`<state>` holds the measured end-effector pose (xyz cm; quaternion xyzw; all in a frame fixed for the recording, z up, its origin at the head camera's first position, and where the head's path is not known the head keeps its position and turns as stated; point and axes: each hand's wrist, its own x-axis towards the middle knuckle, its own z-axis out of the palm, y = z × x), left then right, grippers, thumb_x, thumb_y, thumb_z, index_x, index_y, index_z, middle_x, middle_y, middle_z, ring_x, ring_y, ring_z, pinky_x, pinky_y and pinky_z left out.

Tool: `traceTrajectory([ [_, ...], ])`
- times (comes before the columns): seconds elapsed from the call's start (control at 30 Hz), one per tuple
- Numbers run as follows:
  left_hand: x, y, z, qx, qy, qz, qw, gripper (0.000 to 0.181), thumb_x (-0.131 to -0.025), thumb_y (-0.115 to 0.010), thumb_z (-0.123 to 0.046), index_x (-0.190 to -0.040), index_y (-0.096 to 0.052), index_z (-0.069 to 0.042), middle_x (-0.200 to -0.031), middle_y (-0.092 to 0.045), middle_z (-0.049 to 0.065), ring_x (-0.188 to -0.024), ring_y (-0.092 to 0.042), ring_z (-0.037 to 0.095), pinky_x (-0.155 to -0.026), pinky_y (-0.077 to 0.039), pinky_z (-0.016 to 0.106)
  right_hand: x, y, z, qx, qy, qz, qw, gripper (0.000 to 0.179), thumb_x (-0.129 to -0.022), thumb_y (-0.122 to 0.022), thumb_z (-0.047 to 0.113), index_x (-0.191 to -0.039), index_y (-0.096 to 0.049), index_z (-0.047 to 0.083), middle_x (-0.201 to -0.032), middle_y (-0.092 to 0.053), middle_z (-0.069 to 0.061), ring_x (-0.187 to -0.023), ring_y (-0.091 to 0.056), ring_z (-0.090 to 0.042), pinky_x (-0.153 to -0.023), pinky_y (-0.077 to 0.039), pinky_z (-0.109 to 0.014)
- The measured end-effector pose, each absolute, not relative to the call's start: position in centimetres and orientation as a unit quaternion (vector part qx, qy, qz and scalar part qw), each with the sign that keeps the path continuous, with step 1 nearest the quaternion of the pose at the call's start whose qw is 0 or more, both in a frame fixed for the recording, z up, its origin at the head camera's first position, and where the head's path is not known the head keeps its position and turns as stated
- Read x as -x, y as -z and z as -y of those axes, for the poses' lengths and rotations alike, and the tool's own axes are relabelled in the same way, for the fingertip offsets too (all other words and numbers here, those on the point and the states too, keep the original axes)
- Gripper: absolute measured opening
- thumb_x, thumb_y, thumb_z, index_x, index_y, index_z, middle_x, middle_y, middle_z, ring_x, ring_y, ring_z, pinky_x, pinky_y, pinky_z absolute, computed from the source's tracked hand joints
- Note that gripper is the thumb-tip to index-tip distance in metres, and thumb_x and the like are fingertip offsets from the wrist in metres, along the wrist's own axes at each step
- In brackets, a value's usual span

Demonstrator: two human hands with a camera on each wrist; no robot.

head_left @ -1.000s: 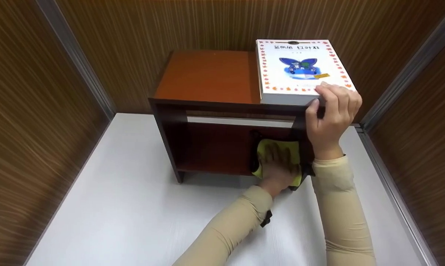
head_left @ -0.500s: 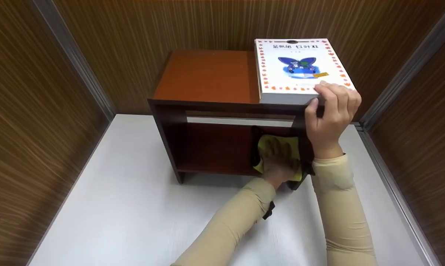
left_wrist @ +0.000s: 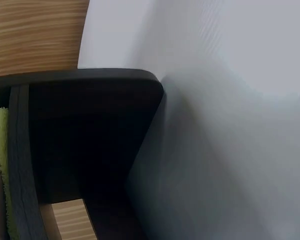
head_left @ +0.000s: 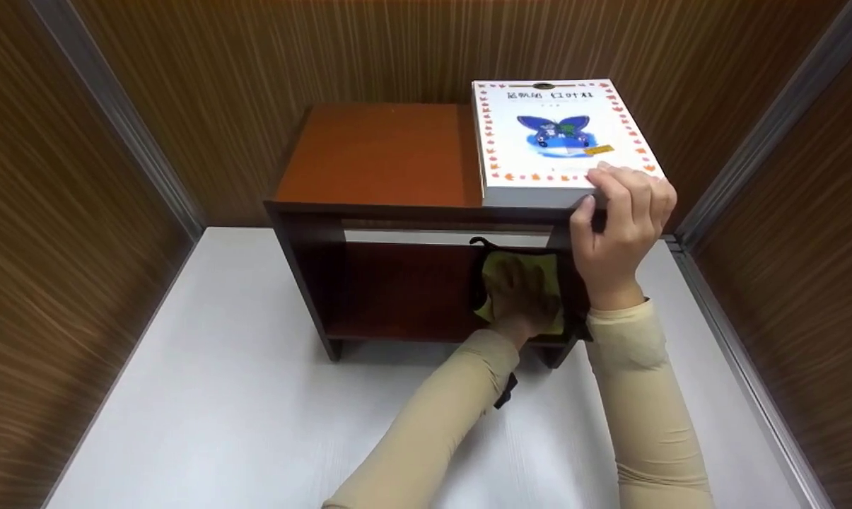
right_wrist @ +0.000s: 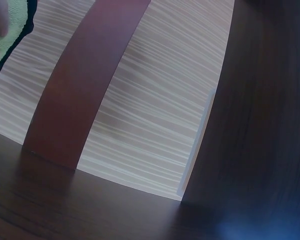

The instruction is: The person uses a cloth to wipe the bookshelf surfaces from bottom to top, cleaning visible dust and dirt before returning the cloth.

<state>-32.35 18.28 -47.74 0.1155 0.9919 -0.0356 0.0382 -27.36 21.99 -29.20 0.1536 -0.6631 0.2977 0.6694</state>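
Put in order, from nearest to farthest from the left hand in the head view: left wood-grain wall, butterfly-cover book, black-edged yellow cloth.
1. Black-edged yellow cloth, under the left hand.
2. Butterfly-cover book, above, on the shelf unit's top right.
3. Left wood-grain wall, at the far left.

A smooth white flat surface (head_left: pixel 206 396) with faint fine streaks spreads across the lower part of the head view, shading to grey in places. Around it stand three upright brown wood-grain panels: a left panel (head_left: pixel 58 212), a back panel (head_left: pixel 220 63) and a right panel (head_left: pixel 786 198), all finely striped. A grey metal strip (head_left: pixel 130 127) runs up the left corner, a second grey metal strip (head_left: pixel 768 127) the right corner. A narrow grey metal rail (head_left: pixel 744 367) edges the white surface along the right panel.
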Motion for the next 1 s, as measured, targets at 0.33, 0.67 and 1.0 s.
traceTrajectory([
  [0.33,33.8,47.8,-18.3,-0.123,0.053,-0.991,0.026,0.069,-0.093,-0.009,-0.062,-0.151,-0.011,-0.025,-0.155,-0.009,0.012,-0.139,-0.006,0.037,-0.102,-0.017,0.062,27.2,29.2,-22.1,-0.162,-0.296,0.665,0.666,0.023,-0.078,-0.053,0.017,-0.089,-0.066,0.002,-0.097,-0.065,-0.011,-0.095,-0.052,-0.031,-0.093,-0.030,-0.045],
  [0.67,34.4,47.6,-18.2,-0.136,0.058,-0.989,0.003,0.072,-0.092,-0.014,-0.064,-0.150,-0.015,-0.021,-0.153,-0.015,0.013,-0.138,-0.011,0.038,-0.099,-0.021,0.064,27.1,29.0,-22.0,-0.162,-0.296,0.661,0.670,0.023,-0.078,-0.053,0.017,-0.089,-0.066,0.002,-0.095,-0.064,-0.011,-0.094,-0.052,-0.031,-0.093,-0.031,-0.045],
  [1.0,33.4,47.4,-18.0,-0.122,0.026,-0.992,0.027,0.069,-0.093,-0.012,-0.063,-0.151,-0.011,-0.026,-0.155,-0.009,0.012,-0.139,-0.005,0.037,-0.102,-0.014,0.063,27.5,29.3,-22.2,-0.153,-0.293,0.663,0.672,0.024,-0.078,-0.053,0.019,-0.089,-0.066,0.002,-0.095,-0.064,-0.011,-0.095,-0.053,-0.030,-0.094,-0.030,-0.045],
])
